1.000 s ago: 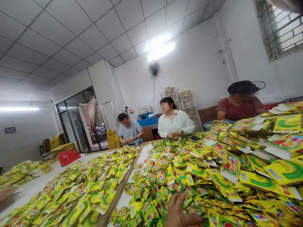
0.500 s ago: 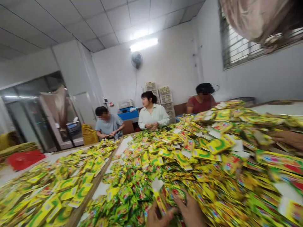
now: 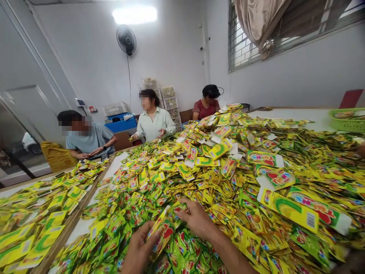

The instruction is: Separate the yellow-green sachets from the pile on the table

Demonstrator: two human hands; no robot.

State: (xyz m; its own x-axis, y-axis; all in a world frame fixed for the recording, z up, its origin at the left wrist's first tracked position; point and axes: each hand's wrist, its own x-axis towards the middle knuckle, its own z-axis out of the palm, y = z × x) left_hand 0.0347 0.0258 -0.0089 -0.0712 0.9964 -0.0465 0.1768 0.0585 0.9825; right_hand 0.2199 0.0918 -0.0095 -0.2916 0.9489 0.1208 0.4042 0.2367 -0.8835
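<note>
My left hand is closed around a small yellow printed carton, which tilts up with its far end toward my right hand. Just beyond that end, my right hand pinches a small foil sachet, partly covered by the fingers. The sachet is close to the carton's upper end; whether the two touch I cannot tell. Under both hands lie green sachets, with yellow sachets to the right. Larger yellow cartons rest on the heap at the right.
A wooden divider separates the heap from flat yellow cartons at left. Three people sit across the table. A green basket stands at far right, with part of another person's hand at the edge. Stacked crates stand behind.
My view has swung right and down, showing more of the heap and the green basket. Both hands keep hold of carton and sachet. The person in the light shirt has parted their hands.
</note>
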